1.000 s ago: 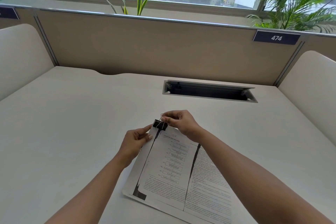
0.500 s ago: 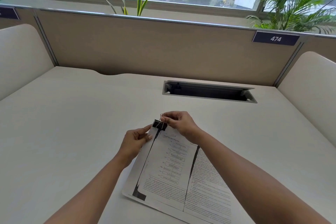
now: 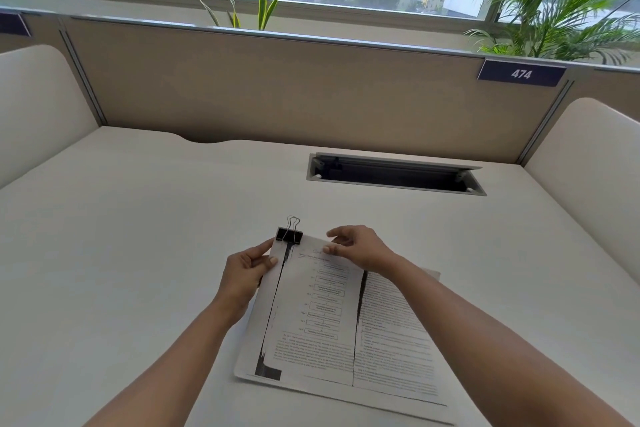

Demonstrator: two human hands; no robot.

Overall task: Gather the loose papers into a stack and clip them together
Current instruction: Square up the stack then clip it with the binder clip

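The paper stack (image 3: 332, 315) lies near the desk's (image 3: 138, 236) front edge, with a black binder clip (image 3: 289, 235) on its far left corner. The left hand (image 3: 247, 274) pinches the stack's left edge. The right hand (image 3: 360, 246) hovers at the far edge, fingers loosely spread. The cable hatch (image 3: 394, 175) lies well beyond.

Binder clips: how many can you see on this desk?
1. The black binder clip grips the far-left corner of the paper stack, just beyond the left hand, which holds that stack's left edge. More could be hidden under the papers or arms.
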